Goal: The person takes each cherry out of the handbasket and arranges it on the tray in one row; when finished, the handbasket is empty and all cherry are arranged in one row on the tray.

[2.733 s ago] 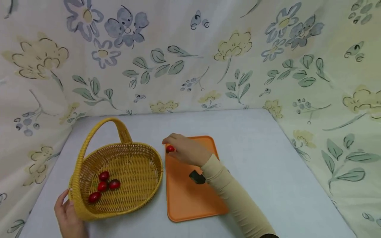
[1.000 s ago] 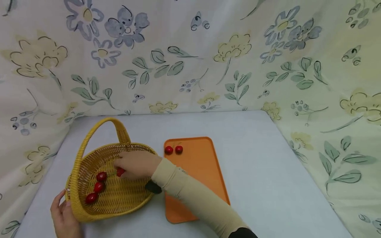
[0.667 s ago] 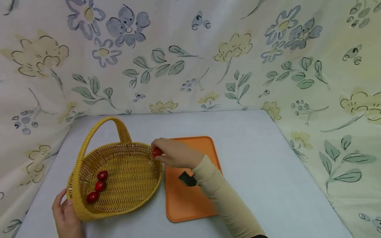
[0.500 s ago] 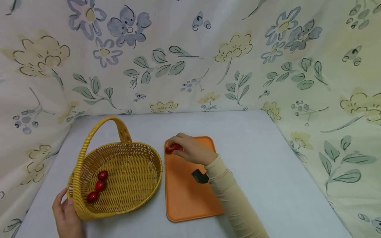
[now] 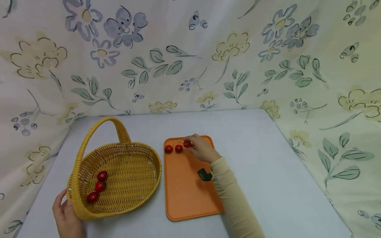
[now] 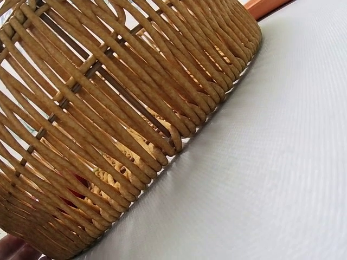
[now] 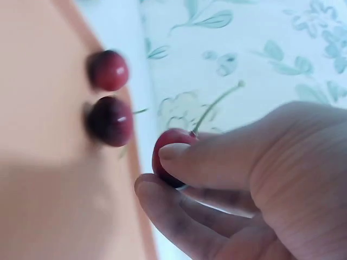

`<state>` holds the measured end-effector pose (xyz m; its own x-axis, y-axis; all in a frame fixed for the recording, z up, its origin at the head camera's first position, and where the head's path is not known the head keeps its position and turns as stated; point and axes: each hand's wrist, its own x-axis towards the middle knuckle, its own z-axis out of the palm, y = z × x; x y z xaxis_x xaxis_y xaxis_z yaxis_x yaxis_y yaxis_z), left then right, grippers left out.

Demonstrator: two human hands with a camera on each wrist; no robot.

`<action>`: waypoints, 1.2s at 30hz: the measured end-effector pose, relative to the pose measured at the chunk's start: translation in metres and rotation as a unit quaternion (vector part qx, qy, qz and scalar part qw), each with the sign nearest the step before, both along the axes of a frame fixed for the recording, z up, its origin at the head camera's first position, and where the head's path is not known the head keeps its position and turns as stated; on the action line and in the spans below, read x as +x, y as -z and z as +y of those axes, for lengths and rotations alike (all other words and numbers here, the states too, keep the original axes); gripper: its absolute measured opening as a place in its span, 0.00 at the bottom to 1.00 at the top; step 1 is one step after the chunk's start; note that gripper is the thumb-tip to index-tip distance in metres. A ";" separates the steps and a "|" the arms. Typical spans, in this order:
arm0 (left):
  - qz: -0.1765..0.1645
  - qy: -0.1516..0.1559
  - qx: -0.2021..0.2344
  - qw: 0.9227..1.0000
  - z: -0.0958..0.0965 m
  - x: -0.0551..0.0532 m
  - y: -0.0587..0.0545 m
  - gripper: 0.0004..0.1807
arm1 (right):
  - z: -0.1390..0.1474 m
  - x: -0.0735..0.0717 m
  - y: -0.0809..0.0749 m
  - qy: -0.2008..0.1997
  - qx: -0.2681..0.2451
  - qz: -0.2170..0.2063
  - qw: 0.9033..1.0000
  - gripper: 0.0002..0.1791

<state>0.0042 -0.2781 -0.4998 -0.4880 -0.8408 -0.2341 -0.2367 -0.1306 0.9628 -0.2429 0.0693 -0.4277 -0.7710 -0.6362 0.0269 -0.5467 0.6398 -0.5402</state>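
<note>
My right hand [image 5: 203, 148] pinches a red cherry [image 7: 169, 149] between thumb and fingers, its green stem pointing up, over the far end of the orange tray [image 5: 190, 195]. Left of it on the tray, a cherry [image 5: 168, 149] and a second cherry [image 5: 179, 148] lie side by side at the far edge. At the near left side of the yellow wicker basket [image 5: 134, 178], my left hand [image 5: 67, 211] grips the rim by the handle's base. Inside, a cherry [image 5: 102, 175], another cherry [image 5: 100, 185] and a third cherry [image 5: 93, 197] form a slanting row.
The basket's tall arched handle [image 5: 81, 148] rises over its left part. Basket and tray stand close together on a white tabletop [image 5: 256, 158]. Behind and beside the table hangs a flowered cloth [image 5: 190, 66].
My right hand reached into the basket, picked up a cherry and carried it right over the tray, past the cherries lying there. The basket now holds one fewer. My left hand stayed at the basket.
</note>
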 end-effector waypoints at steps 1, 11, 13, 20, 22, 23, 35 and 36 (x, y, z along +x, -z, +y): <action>-0.007 -0.001 0.006 1.000 0.000 0.000 -0.001 0.21 | 0.000 -0.002 0.004 0.004 0.005 0.005 1.000 0.21; -0.043 -0.004 0.030 0.999 0.001 -0.002 -0.001 0.21 | -0.006 -0.012 0.039 0.093 0.037 -0.025 0.995 0.15; -0.039 -0.006 0.025 0.999 0.001 -0.001 0.001 0.21 | -0.007 -0.014 0.042 0.108 0.036 -0.030 0.993 0.14; -0.021 -0.008 0.011 1.000 0.003 0.000 -0.001 0.21 | -0.008 -0.016 0.050 0.125 0.039 -0.037 0.991 0.17; -0.010 -0.003 0.006 1.000 0.002 0.000 -0.001 0.22 | -0.009 -0.015 0.048 0.121 0.039 -0.047 0.991 0.18; -0.011 -0.002 0.002 1.000 0.002 0.000 -0.001 0.22 | -0.010 -0.014 0.048 0.121 0.039 -0.051 0.991 0.18; -0.021 0.000 -0.014 1.000 -0.001 -0.002 0.000 0.22 | -0.013 -0.012 0.045 0.126 0.047 -0.062 0.989 0.16; -0.023 0.001 -0.016 1.000 -0.001 -0.002 0.000 0.22 | -0.013 -0.012 0.046 0.126 0.048 -0.060 0.989 0.15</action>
<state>0.0024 -0.2790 -0.4998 -0.4790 -0.8471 -0.2301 -0.2820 -0.0997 0.9542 -0.2548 0.0558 -0.4733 -0.8993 -0.4189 -0.1256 -0.2990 0.7986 -0.5224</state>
